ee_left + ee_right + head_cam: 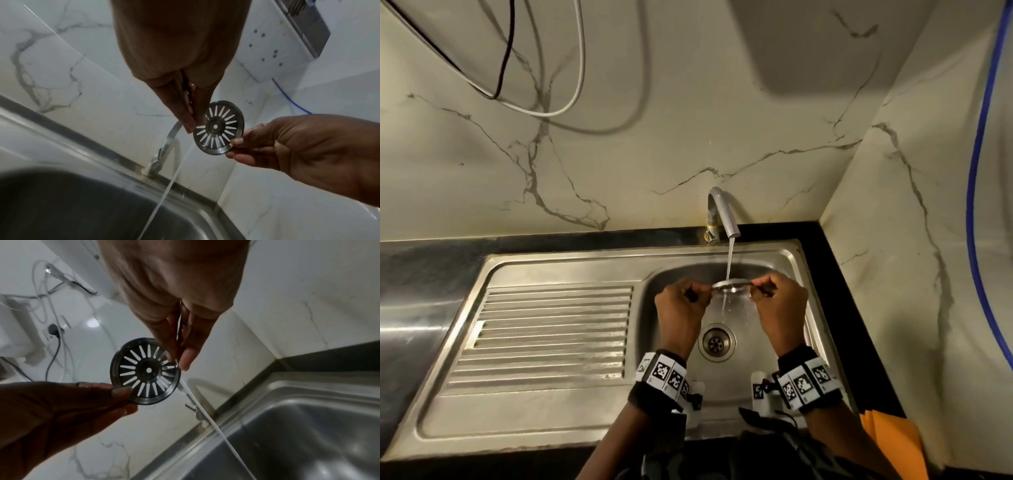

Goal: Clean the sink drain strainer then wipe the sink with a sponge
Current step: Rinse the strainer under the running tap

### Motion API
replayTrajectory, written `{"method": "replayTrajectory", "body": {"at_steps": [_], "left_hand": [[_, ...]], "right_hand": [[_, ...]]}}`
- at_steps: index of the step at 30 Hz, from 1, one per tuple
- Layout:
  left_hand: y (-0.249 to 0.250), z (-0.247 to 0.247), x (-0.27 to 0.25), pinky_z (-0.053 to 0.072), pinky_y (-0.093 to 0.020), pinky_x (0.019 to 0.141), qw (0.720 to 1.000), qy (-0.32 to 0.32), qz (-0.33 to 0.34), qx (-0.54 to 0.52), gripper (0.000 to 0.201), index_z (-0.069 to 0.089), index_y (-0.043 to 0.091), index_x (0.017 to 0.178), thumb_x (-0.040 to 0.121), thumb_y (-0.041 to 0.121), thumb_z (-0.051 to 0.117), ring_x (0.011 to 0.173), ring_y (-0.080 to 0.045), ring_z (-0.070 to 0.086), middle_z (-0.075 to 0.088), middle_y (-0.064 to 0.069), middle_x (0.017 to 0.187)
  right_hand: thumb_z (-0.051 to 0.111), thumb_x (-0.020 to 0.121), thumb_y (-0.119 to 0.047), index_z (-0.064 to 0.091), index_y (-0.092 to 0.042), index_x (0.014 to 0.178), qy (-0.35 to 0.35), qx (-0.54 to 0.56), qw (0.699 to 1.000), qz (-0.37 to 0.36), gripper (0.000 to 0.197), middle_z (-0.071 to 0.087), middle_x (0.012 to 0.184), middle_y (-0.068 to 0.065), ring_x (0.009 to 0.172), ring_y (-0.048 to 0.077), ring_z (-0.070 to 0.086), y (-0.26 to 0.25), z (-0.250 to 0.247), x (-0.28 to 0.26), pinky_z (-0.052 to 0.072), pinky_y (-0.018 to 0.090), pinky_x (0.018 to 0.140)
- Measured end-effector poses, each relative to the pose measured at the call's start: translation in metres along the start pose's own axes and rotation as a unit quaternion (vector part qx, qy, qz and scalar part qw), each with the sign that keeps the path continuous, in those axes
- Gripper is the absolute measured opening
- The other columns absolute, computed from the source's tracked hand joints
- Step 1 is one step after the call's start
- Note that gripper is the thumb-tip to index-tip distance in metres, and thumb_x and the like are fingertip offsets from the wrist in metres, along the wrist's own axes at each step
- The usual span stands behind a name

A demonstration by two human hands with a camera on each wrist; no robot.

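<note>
A round steel drain strainer [731, 285] with radial slots is held level over the sink basin [767, 274], under the water running from the tap [723, 212]. My left hand [708, 292] pinches its left rim and my right hand [755, 287] pinches its right rim. In the left wrist view my left hand's fingers [188, 118] meet on the edge of the strainer [219, 127]. In the right wrist view my right hand's fingers [186, 356] grip the strainer [146, 371] from the other side. The open drain hole [716, 342] lies below. No sponge is in view.
A ribbed steel draining board [551, 335] lies left of the basin. Black counter [835, 274] borders the sink, with marble walls behind and to the right. Cables [571, 85] hang on the back wall. An orange object [890, 435] lies at the lower right.
</note>
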State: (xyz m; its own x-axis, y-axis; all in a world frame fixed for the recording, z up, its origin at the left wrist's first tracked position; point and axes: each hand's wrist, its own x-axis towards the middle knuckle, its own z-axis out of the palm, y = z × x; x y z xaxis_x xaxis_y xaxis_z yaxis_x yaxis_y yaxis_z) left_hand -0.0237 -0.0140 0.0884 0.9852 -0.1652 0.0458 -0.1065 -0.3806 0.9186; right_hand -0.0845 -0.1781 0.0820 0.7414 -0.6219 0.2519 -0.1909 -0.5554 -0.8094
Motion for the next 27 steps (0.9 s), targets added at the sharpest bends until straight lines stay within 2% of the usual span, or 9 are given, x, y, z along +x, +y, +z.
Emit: {"method": "replayTrajectory", "body": {"at_steps": [3,7,9,12,15,18,22,25,27], "left_hand": [[-0.008,-0.001,0.001,0.053,-0.011,0.066,1.0,0.002,0.005,0.011,0.009,0.074,0.02,0.075,0.078,0.013,0.079,0.069,-0.002,0.068,0.072,0.01,0.072],[-0.041,0.013,-0.007,0.055,-0.03,0.064,0.991,-0.047,-0.026,0.126,0.011,0.07,0.018,0.069,0.074,0.015,0.079,0.067,-0.011,0.069,0.07,0.006,0.066],[-0.045,0.011,-0.007,0.055,-0.027,0.063,0.99,-0.038,-0.031,0.135,0.011,0.07,0.018,0.07,0.076,0.017,0.079,0.066,-0.007,0.067,0.07,0.008,0.067],[-0.026,-0.002,-0.003,0.047,-0.005,0.062,0.995,-0.008,-0.02,0.094,0.013,0.069,0.024,0.071,0.08,0.018,0.077,0.068,0.004,0.064,0.068,0.015,0.068],[-0.015,-0.005,0.001,0.049,-0.007,0.065,0.997,0.007,0.007,0.071,0.011,0.07,0.024,0.074,0.079,0.018,0.077,0.069,0.004,0.064,0.068,0.015,0.069],[-0.031,0.007,-0.002,0.056,-0.022,0.064,0.995,-0.046,-0.022,0.082,0.014,0.07,0.021,0.069,0.076,0.014,0.081,0.065,0.003,0.064,0.069,0.012,0.067],[-0.032,0.008,-0.015,0.05,-0.012,0.061,0.996,-0.05,-0.017,0.067,0.014,0.071,0.021,0.069,0.074,0.02,0.085,0.065,0.004,0.065,0.07,0.013,0.066],[-0.027,0.005,-0.017,0.052,-0.013,0.062,0.999,-0.016,-0.012,0.033,0.012,0.073,0.022,0.071,0.074,0.02,0.084,0.066,0.002,0.067,0.071,0.014,0.068],[-0.033,0.01,-0.015,0.053,-0.017,0.063,0.998,-0.031,-0.035,0.046,0.013,0.072,0.022,0.07,0.074,0.019,0.084,0.065,0.003,0.066,0.07,0.013,0.067]], "right_hand": [[0.078,0.076,-0.009,0.069,-0.017,0.077,-0.006,-0.011,1.0,-0.02,0.012,0.067,0.072,-0.01,0.068,0.0,0.063,0.003,0.001,-0.007,0.051,0.016,0.064],[0.066,0.071,0.006,0.054,-0.018,0.063,-0.065,-0.053,0.996,0.035,0.028,0.058,0.059,-0.005,0.056,0.012,0.054,0.033,0.036,-0.027,0.05,0.038,0.051],[0.065,0.072,0.006,0.055,-0.017,0.064,-0.068,-0.06,0.996,0.024,0.026,0.058,0.06,-0.005,0.058,0.011,0.055,0.033,0.039,-0.026,0.049,0.041,0.053],[0.073,0.078,-0.004,0.063,-0.015,0.074,-0.066,-0.023,0.997,-0.01,0.015,0.065,0.07,-0.008,0.067,0.003,0.061,0.017,0.023,-0.023,0.053,0.025,0.061],[0.074,0.08,-0.011,0.065,-0.014,0.078,-0.035,-0.002,0.999,-0.031,0.01,0.066,0.075,-0.008,0.071,0.001,0.063,0.014,0.018,-0.022,0.05,0.013,0.062],[0.074,0.078,0.0,0.061,-0.019,0.074,-0.049,-0.029,0.998,0.004,0.023,0.064,0.072,-0.008,0.067,0.004,0.061,0.03,0.027,-0.021,0.049,0.02,0.059],[0.071,0.082,-0.001,0.062,-0.016,0.081,-0.041,-0.033,0.998,-0.031,0.017,0.066,0.078,-0.008,0.074,0.004,0.063,0.023,0.013,-0.019,0.054,0.021,0.065],[0.072,0.083,-0.005,0.064,-0.013,0.084,-0.006,-0.01,0.998,-0.061,0.011,0.067,0.081,-0.007,0.075,0.004,0.065,0.018,0.007,-0.021,0.053,0.018,0.066],[0.072,0.081,-0.002,0.064,-0.013,0.082,-0.013,-0.016,0.999,-0.037,0.014,0.066,0.079,-0.006,0.073,0.006,0.064,0.026,0.015,-0.022,0.055,0.024,0.066]]}}
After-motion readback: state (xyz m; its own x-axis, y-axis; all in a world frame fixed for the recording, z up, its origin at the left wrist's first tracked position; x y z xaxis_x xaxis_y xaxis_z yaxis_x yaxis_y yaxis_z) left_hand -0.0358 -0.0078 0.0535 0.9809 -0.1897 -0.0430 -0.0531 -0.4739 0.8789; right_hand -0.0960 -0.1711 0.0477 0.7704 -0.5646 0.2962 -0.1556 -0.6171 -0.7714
